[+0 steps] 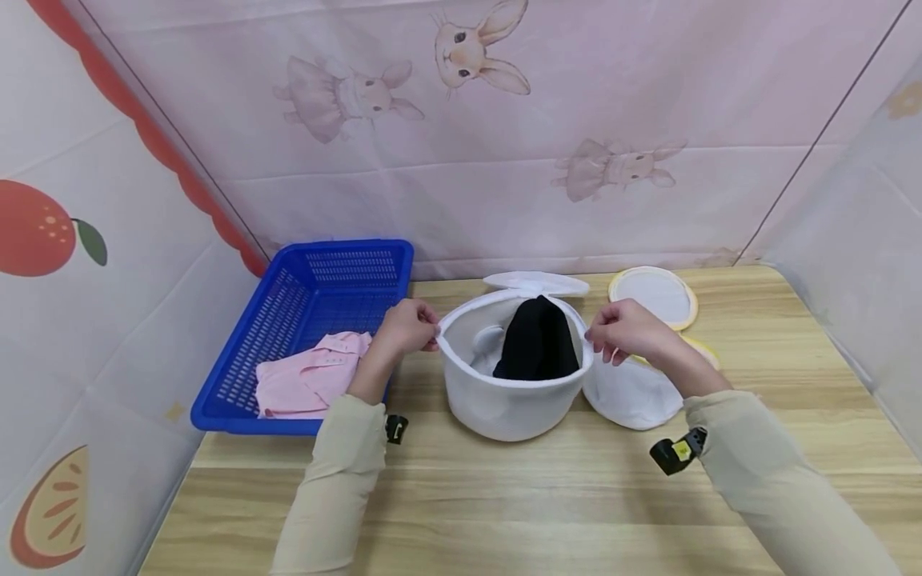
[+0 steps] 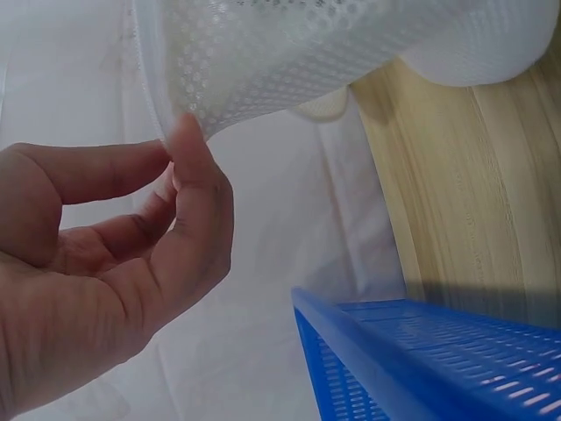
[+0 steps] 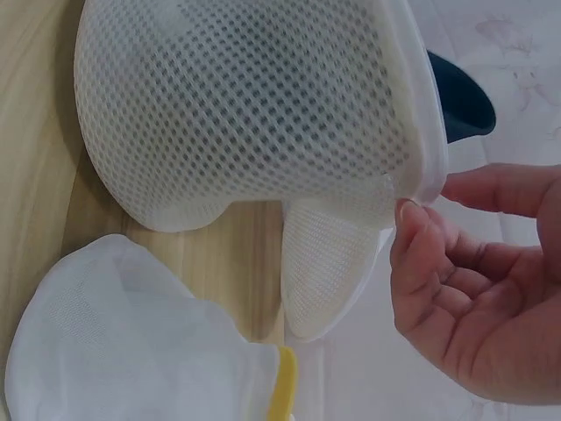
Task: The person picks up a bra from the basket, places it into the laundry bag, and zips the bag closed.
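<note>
A white mesh laundry bag (image 1: 504, 408) stands upright on the table, its round lid (image 1: 536, 282) folded back behind the opening. Inside it sits a black cloth item (image 1: 536, 340) that rises above the rim; its kind is unclear. My left hand (image 1: 409, 326) pinches the bag's rim on the left between thumb and forefinger, as the left wrist view shows up close. On the opposite side, my right hand (image 1: 628, 330) pinches the rim between thumb and fingertips. Through the mesh (image 3: 254, 96) in the right wrist view, only dark patches of the contents show.
To the left, a blue plastic basket (image 1: 209, 408) holds a folded pink garment (image 1: 313, 376) with buttons. A second white mesh bag (image 1: 634, 396) with yellow trim lies right of the first, its round lid (image 1: 654, 296) toward the wall. A pink curtain (image 1: 504, 200) hangs behind the table.
</note>
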The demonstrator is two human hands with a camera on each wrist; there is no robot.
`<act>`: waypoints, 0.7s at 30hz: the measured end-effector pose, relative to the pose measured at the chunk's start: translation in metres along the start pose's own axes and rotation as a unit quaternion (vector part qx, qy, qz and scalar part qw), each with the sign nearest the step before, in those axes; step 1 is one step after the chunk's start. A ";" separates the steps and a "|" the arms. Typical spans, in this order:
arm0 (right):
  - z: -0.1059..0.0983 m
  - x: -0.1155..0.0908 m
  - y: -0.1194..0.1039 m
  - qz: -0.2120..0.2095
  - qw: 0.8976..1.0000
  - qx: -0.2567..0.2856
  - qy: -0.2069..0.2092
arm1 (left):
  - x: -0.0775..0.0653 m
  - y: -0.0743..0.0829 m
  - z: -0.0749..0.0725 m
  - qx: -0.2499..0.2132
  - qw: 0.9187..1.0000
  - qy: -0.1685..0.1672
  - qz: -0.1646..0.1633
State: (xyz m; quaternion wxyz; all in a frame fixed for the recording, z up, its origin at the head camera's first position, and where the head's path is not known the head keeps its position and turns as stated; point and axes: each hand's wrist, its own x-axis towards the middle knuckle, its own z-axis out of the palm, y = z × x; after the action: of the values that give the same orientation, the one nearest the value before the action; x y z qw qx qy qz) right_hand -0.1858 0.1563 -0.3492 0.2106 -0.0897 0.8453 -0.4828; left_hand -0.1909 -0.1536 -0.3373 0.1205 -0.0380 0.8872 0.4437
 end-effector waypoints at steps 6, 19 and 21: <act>0.004 0.006 0.009 -0.001 1.000 0.006 0.004 | 0.000 -0.001 0.003 0.009 1.000 -0.006 -0.003; 0.007 0.004 0.001 -0.080 0.985 -0.002 0.155 | -0.002 0.003 0.000 0.009 0.999 0.044 0.016; 0.007 0.005 0.001 -0.072 0.987 -0.008 0.147 | -0.001 0.001 0.002 0.008 0.999 0.039 0.016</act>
State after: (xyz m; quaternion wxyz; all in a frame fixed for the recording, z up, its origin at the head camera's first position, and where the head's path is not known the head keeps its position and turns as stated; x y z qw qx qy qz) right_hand -0.1871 0.1500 -0.3546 0.0484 -0.0801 0.8621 -0.4981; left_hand -0.1897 -0.1514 -0.3379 0.0791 -0.0396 0.8950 0.4371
